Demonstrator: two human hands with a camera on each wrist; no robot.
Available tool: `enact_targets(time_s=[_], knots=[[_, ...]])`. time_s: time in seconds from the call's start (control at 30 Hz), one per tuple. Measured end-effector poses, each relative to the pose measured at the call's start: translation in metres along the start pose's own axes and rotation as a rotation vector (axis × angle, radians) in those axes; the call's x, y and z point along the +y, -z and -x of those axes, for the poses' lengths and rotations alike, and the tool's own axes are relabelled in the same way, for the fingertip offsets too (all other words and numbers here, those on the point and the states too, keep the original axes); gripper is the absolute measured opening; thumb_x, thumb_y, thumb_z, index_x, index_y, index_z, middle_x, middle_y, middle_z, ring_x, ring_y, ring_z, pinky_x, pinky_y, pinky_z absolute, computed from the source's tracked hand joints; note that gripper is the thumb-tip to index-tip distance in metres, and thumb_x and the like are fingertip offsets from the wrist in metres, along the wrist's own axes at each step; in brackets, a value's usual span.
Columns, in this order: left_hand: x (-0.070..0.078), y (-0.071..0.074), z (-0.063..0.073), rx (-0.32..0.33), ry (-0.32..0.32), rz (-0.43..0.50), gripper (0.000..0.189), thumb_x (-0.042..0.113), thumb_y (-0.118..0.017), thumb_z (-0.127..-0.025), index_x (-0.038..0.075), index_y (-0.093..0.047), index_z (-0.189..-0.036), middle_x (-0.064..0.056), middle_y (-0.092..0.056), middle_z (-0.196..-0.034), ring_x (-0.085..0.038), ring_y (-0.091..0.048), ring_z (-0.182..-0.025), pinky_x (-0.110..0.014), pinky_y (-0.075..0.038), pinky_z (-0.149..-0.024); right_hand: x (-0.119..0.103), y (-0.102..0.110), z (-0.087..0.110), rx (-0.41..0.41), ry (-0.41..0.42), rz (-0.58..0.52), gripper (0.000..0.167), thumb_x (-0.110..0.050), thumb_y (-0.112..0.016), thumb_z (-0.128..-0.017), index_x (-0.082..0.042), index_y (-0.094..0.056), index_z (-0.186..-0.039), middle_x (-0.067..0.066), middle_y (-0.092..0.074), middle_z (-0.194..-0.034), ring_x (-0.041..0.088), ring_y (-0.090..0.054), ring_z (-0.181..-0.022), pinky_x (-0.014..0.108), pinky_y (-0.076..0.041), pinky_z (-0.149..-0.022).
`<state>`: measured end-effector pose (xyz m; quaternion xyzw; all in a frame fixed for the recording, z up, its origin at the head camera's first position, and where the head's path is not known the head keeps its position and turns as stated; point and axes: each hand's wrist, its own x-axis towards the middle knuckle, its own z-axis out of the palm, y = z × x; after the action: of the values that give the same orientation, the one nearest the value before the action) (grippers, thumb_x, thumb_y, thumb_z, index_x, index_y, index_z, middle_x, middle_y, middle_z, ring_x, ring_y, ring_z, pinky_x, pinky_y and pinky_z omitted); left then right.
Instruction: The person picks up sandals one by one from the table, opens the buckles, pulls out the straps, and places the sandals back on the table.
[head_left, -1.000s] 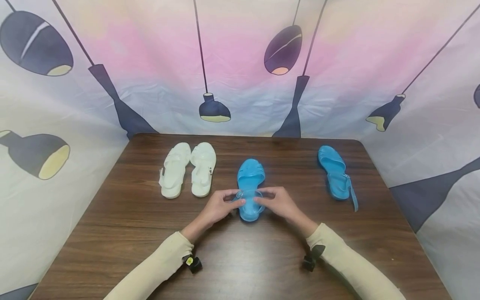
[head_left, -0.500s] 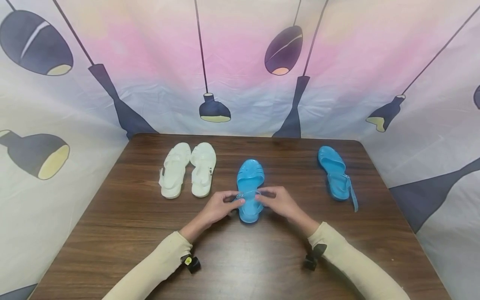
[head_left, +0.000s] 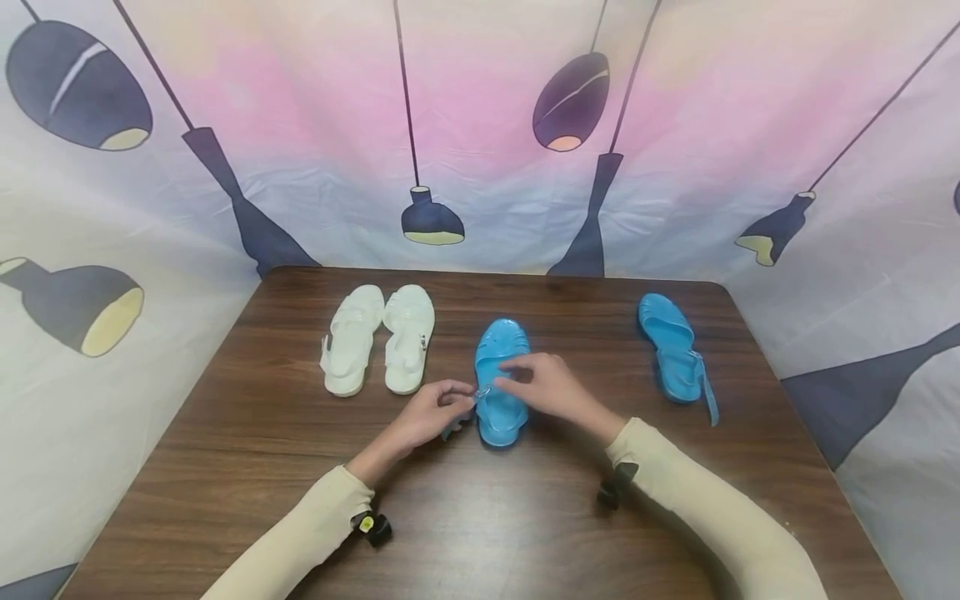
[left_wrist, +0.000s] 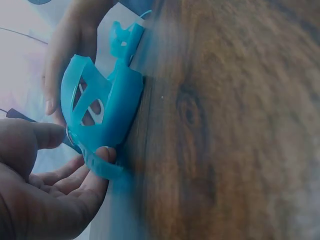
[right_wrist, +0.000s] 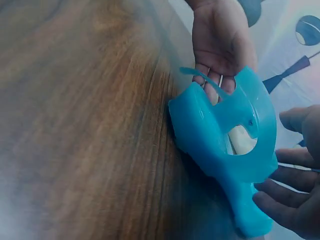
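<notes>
A blue sandal (head_left: 501,421) lies on the brown table with its toe pointing away from me. At its left side my left hand (head_left: 431,412) pinches the ankle strap by the buckle. In the left wrist view the strap's loose end (left_wrist: 107,167) curves out past a fingertip, and the thumb is at the metal buckle. My right hand (head_left: 551,385) hovers over the sandal's right side, thumb and index finger apart. The right wrist view shows those fingers (right_wrist: 282,197) spread beside the sandal's heel band (right_wrist: 267,120).
Two white sandals (head_left: 408,337) stand side by side at the back left. A second blue sandal (head_left: 678,375) lies at the back right, its strap hanging loose. A lamp-printed cloth (head_left: 495,150) rises behind the wooden table (head_left: 480,533).
My right hand has let go of the strap and moved slightly up and away, its thumb and finger now parted. My left hand has shifted a little left, still with the strap.
</notes>
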<state>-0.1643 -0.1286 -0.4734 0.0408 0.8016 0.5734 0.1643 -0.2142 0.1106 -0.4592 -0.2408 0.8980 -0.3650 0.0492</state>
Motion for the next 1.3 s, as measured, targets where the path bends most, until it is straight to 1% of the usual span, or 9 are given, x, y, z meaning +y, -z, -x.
enact_targets(time_s=[0.1, 0.2, 0.33, 0.47, 0.57, 0.73, 0.9, 1.03, 1.3], knots=[[-0.002, 0.001, 0.000, -0.004, 0.012, -0.021, 0.032, 0.018, -0.062, -0.103, 0.000, -0.064, -0.129, -0.013, -0.073, -0.114, -0.021, -0.071, -0.094, -0.036, -0.060, -0.079, -0.003, -0.002, -0.006, -0.042, 0.064, 0.032, 0.042, -0.046, -0.071, -0.095, -0.013, -0.075, -0.123, 0.000, -0.075, -0.116, 0.013, -0.069, -0.103, 0.034, -0.058, -0.084], [-0.004, 0.001, 0.001, -0.012, 0.016, -0.039, 0.030, 0.016, -0.062, -0.102, -0.001, -0.064, -0.127, -0.012, -0.074, -0.108, -0.020, -0.071, -0.090, -0.034, -0.059, -0.077, -0.007, -0.004, -0.011, -0.089, 0.112, 0.053, 0.043, -0.044, -0.071, -0.096, -0.011, -0.074, -0.123, 0.001, -0.075, -0.116, 0.014, -0.069, -0.104, 0.033, -0.059, -0.086], [-0.006, 0.002, 0.001, -0.013, 0.010, -0.081, 0.026, 0.016, -0.062, -0.102, 0.000, -0.068, -0.121, -0.008, -0.075, -0.102, -0.017, -0.069, -0.088, -0.031, -0.057, -0.074, -0.009, -0.005, -0.017, -0.137, 0.146, 0.072, 0.040, -0.041, -0.072, -0.096, -0.011, -0.074, -0.123, 0.001, -0.075, -0.115, 0.013, -0.070, -0.104, 0.032, -0.058, -0.086], [-0.009, 0.003, 0.001, -0.011, -0.003, -0.121, 0.021, 0.017, -0.062, -0.102, 0.002, -0.072, -0.114, -0.004, -0.075, -0.097, -0.014, -0.067, -0.084, -0.029, -0.054, -0.073, -0.009, -0.006, -0.021, -0.187, 0.187, 0.087, 0.037, -0.035, -0.073, -0.095, -0.010, -0.074, -0.122, 0.000, -0.076, -0.113, 0.008, -0.068, -0.095, 0.028, -0.057, -0.080], [-0.010, 0.004, 0.000, -0.016, -0.011, -0.119, 0.019, 0.017, -0.063, -0.102, 0.003, -0.073, -0.110, -0.004, -0.074, -0.094, -0.014, -0.067, -0.081, -0.029, -0.054, -0.072, -0.008, -0.005, -0.022, -0.230, 0.212, 0.084, 0.033, -0.031, -0.073, -0.095, -0.010, -0.076, -0.119, -0.001, -0.076, -0.110, 0.007, -0.066, -0.086, 0.027, -0.056, -0.074], [-0.010, 0.005, 0.000, -0.025, -0.027, -0.103, 0.018, 0.017, -0.063, -0.101, 0.003, -0.073, -0.107, -0.005, -0.073, -0.091, -0.014, -0.065, -0.076, -0.030, -0.054, -0.069, -0.006, -0.004, -0.024, -0.274, 0.245, 0.079, 0.026, -0.028, -0.073, -0.095, -0.011, -0.078, -0.114, -0.003, -0.076, -0.106, 0.006, -0.064, -0.086, 0.026, -0.056, -0.076], [-0.011, 0.005, -0.002, -0.030, -0.031, -0.091, 0.019, 0.017, -0.061, -0.103, 0.003, -0.072, -0.106, -0.006, -0.071, -0.091, -0.015, -0.061, -0.075, -0.029, -0.051, -0.066, -0.002, -0.004, -0.025, -0.288, 0.305, 0.091, 0.025, -0.027, -0.074, -0.095, -0.012, -0.078, -0.114, -0.006, -0.076, -0.105, 0.006, -0.065, -0.089, 0.026, -0.056, -0.081], [-0.011, 0.004, -0.004, -0.031, -0.009, -0.064, 0.019, 0.017, -0.059, -0.104, 0.003, -0.072, -0.105, -0.007, -0.069, -0.092, -0.015, -0.061, -0.075, -0.027, -0.051, -0.067, 0.001, -0.005, -0.025, -0.273, 0.344, 0.098, 0.025, -0.027, -0.075, -0.095, -0.012, -0.078, -0.115, -0.006, -0.076, -0.107, 0.006, -0.067, -0.096, 0.028, -0.056, -0.086], [-0.010, 0.001, -0.007, -0.026, 0.031, 0.004, 0.020, 0.015, -0.059, -0.104, -0.001, -0.070, -0.107, -0.008, -0.068, -0.094, -0.014, -0.062, -0.080, -0.028, -0.053, -0.073, 0.004, -0.008, -0.021, -0.234, 0.347, 0.078, 0.025, -0.026, -0.075, -0.095, -0.013, -0.077, -0.117, -0.004, -0.075, -0.113, 0.011, -0.068, -0.108, 0.032, -0.056, -0.093]])
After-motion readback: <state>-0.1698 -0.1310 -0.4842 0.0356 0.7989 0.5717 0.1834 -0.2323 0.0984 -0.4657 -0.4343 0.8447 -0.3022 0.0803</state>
